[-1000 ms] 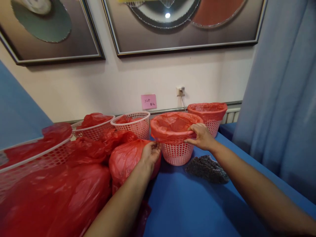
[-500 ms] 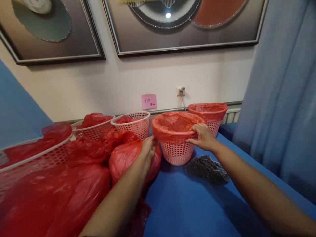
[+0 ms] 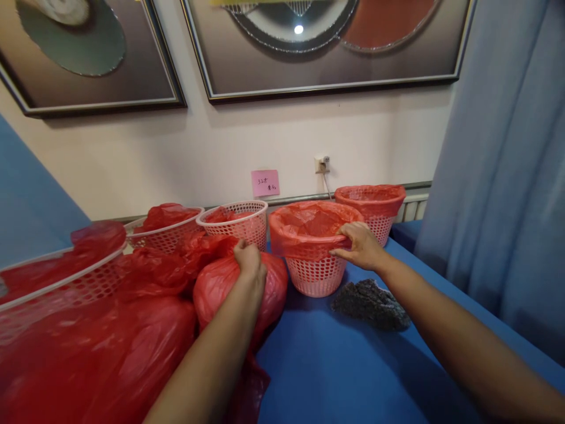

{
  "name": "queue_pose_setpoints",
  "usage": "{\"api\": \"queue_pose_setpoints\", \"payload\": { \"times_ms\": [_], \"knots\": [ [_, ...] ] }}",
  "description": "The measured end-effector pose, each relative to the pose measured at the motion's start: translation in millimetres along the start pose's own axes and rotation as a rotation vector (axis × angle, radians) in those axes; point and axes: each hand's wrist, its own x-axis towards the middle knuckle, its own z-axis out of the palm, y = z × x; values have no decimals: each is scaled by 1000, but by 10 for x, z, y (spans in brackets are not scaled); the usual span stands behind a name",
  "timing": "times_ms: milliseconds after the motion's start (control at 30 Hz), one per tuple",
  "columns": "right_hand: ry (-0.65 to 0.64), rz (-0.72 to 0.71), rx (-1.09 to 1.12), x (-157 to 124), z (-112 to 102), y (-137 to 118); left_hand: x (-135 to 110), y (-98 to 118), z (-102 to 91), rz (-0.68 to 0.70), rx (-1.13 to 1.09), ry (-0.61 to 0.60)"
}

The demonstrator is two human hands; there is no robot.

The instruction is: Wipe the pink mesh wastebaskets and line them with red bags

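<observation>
My right hand (image 3: pixel 359 247) grips the near right rim of a pink mesh basket (image 3: pixel 316 275), thumb below and fingers over the edge. A red plastic liner (image 3: pixel 304 222) is folded over that basket's rim. My left hand (image 3: pixel 249 259) is closed at the top of a full red plastic bag (image 3: pixel 216 285), on the gathered plastic; its fingertips are partly hidden. The bag sits just left of the basket. Beside the basket's base, under my right wrist, lies a dark grey rough-textured clump (image 3: pixel 371 303).
Behind stand a second lined basket (image 3: pixel 379 222) and a white-rimmed basket (image 3: pixel 251 227). More baskets with red bags (image 3: pixel 172 218) line the left. A large red bag (image 3: pixel 132 353) fills the near left of the blue table (image 3: pixel 326 365). A blue curtain (image 3: pixel 498 147) hangs at right.
My left hand has left the side of the lined basket and moved left onto the top of the full red bag. My right hand stays on the basket rim.
</observation>
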Motion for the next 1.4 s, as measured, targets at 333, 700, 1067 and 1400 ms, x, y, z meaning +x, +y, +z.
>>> {"api": "queue_pose_setpoints", "payload": {
  "times_ms": [333, 700, 1067, 1400],
  "knots": [
    [-1, -25, -25, 68, 66, -56, 42, 418, 215, 260, 688, -754],
    [-54, -96, -40, 34, 62, -21, 457, 89, -18, 724, 975, -734],
    [245, -13, -26, -17, 28, -535, 426, -35, -53, 816, 1038, -757],
    [285, 211, -156, -285, 545, -388, 98, 59, -144, 945, 1044, -581]
  ]
}}
